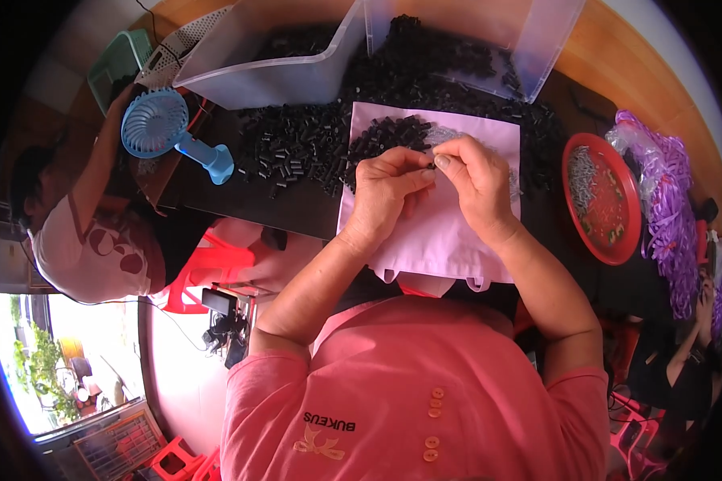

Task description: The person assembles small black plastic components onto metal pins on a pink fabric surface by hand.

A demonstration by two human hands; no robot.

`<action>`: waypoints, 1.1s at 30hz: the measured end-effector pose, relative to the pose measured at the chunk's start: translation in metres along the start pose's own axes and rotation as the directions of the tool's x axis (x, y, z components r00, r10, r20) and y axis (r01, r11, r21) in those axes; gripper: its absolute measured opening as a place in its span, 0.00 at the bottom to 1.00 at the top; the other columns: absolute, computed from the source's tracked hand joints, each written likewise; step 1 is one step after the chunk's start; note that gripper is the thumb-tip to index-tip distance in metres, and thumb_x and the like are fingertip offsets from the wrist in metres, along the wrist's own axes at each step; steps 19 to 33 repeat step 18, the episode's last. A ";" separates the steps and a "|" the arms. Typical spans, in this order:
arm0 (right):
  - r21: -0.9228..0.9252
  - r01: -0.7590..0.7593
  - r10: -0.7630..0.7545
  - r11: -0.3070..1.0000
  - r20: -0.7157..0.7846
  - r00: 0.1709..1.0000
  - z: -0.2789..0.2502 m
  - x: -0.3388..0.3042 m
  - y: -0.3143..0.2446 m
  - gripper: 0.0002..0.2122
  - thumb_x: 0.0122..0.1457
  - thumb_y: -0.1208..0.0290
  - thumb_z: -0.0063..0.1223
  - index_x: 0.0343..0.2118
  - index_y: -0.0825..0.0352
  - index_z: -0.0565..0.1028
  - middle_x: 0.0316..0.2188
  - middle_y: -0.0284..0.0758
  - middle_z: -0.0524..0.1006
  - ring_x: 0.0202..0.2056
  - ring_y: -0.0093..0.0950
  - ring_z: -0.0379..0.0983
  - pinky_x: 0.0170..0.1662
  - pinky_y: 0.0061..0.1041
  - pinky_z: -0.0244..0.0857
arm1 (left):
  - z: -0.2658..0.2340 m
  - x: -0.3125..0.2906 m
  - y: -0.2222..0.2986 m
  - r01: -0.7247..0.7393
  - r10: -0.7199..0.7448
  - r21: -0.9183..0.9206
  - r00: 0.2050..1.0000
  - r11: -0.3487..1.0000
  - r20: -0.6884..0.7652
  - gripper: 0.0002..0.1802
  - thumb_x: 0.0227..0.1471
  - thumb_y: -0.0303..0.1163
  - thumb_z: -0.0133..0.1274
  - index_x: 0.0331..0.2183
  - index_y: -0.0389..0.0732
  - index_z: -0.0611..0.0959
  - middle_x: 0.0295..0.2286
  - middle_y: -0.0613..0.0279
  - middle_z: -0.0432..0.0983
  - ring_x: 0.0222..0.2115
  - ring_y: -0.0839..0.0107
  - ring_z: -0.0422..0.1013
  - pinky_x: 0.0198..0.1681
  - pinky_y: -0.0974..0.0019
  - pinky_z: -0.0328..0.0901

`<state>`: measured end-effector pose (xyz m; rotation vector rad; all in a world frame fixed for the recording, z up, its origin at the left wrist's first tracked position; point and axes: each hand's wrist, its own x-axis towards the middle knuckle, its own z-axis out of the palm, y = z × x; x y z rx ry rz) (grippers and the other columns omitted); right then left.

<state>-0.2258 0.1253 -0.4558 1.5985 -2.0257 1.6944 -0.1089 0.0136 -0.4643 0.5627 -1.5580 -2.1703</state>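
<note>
My left hand point(383, 195) and my right hand point(479, 178) meet fingertip to fingertip above a pink cloth bag point(457, 232). The left thumb and forefinger are pinched on a small black tubular piece point(432, 167), of which only a dark bit shows. My right hand is also in a pinch at that spot, and what its fingertips hold is too small to name. Beside my left fingers lies a heap of black tubular pieces point(389, 135) on the bag. Behind my right hand, small silvery metal pins or screws point(457, 138) are spread on the cloth.
Many more black pieces point(297, 148) cover the dark table around a translucent plastic bin point(273, 76). A blue handheld fan point(156, 124) lies left. At right are a red tray point(615, 236) with metal pieces and purple ribbon-like strips point(670, 216). Another person point(96, 248) sits left.
</note>
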 end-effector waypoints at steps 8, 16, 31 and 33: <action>-0.183 0.238 -0.239 0.954 0.018 0.971 0.003 0.005 0.006 0.06 0.52 0.83 0.53 0.33 0.68 0.73 0.25 0.40 0.74 0.27 0.41 0.73 0.29 0.36 0.66 | -0.003 0.002 -0.001 -0.032 0.032 -0.012 0.999 0.999 0.022 0.04 0.52 0.21 0.57 0.33 0.36 0.82 0.23 0.65 0.77 0.19 0.84 0.68 0.16 0.80 0.58; -0.274 0.303 -0.287 0.913 0.099 0.953 0.002 0.002 0.009 0.05 0.55 0.81 0.49 0.35 0.69 0.73 0.28 0.43 0.74 0.30 0.45 0.74 0.33 0.41 0.67 | -0.001 0.007 -0.012 -0.111 0.112 -0.043 0.994 0.993 0.017 0.05 0.46 0.21 0.59 0.30 0.37 0.83 0.19 0.69 0.74 0.18 0.84 0.67 0.19 0.77 0.59; -0.239 0.317 -0.296 0.918 0.121 0.948 0.013 0.007 0.010 0.04 0.57 0.81 0.49 0.35 0.70 0.74 0.28 0.43 0.75 0.30 0.45 0.75 0.34 0.40 0.69 | -0.006 0.005 -0.008 -0.069 0.070 -0.012 0.993 0.998 0.094 0.06 0.47 0.22 0.59 0.32 0.38 0.83 0.22 0.68 0.77 0.20 0.82 0.68 0.23 0.77 0.61; -0.239 0.317 -0.296 0.918 0.121 0.948 0.013 0.007 0.010 0.04 0.57 0.81 0.49 0.35 0.70 0.74 0.28 0.43 0.75 0.30 0.45 0.75 0.34 0.40 0.69 | -0.006 0.005 -0.008 -0.069 0.070 -0.012 0.993 0.998 0.094 0.06 0.47 0.22 0.59 0.32 0.38 0.83 0.22 0.68 0.77 0.20 0.82 0.68 0.23 0.77 0.61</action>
